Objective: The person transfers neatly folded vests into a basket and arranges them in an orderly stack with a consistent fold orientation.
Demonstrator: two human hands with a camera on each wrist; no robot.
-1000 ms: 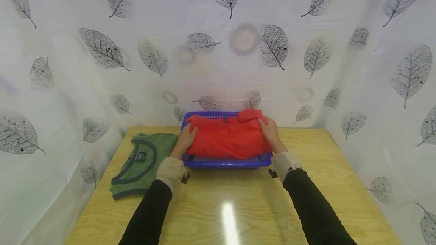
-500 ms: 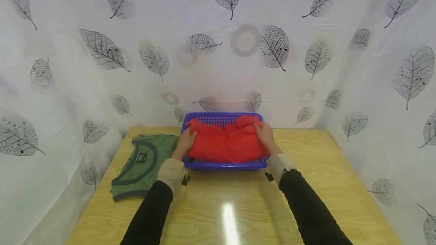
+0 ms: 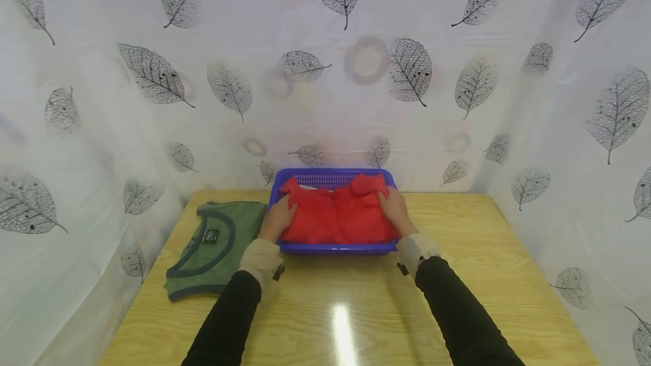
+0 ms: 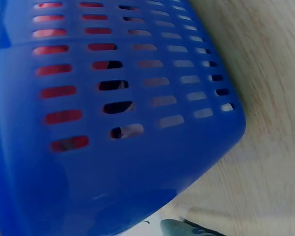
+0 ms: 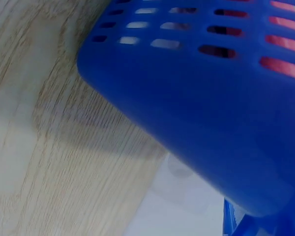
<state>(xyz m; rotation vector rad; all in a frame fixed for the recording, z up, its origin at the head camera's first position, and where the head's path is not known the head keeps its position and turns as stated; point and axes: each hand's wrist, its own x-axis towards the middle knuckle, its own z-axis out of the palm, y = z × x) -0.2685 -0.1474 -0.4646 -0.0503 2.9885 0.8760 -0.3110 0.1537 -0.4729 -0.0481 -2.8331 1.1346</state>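
A folded red garment [image 3: 338,216] lies inside a blue plastic basket [image 3: 335,249] at the back of the table. My left hand [image 3: 280,218] holds the garment's left edge, its thumb over the cloth. At the opposite edge my right hand [image 3: 394,208] grips the cloth, thumb on top. Most of the other fingers are hidden. Both wrist views look at the slotted outside of the basket, in the left wrist view its wall [image 4: 113,162] and in the right wrist view its wall [image 5: 196,98]. Red cloth shows through the slots.
A folded green garment [image 3: 239,230] with dark trim lies left of the basket, close to my left forearm. Behind the wooden table [image 3: 458,275] hangs a white curtain [image 3: 325,117] printed with leaves.
Both hands have lowered the red garment into the basket, and more of the basket's back wall shows. The right hand has moved slightly left and down. The green garment has not moved.
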